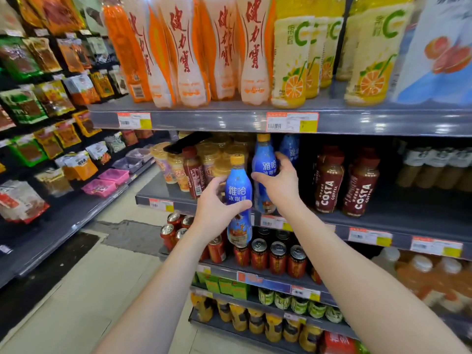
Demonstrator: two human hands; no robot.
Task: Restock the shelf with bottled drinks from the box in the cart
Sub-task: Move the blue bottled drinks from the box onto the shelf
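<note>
My left hand (pixel 214 206) grips a blue coffee bottle with a yellow cap (pixel 238 190), upright in the air just in front of the grey middle shelf (pixel 398 221). My right hand (pixel 281 183) is wrapped around a second blue bottle (pixel 263 162) that stands at the shelf's front edge. A third blue bottle (pixel 290 148) stands behind it, deeper in. The cart and the box are out of view.
Dark red Costa coffee bottles (pixel 329 182) stand right of the blue ones; brown and amber bottles (pixel 196 172) crowd the left. Tall orange and yellow drinks (pixel 229 47) fill the shelf above, red cans (pixel 277 256) the one below. Snack racks (pixel 51 111) line the aisle's left side.
</note>
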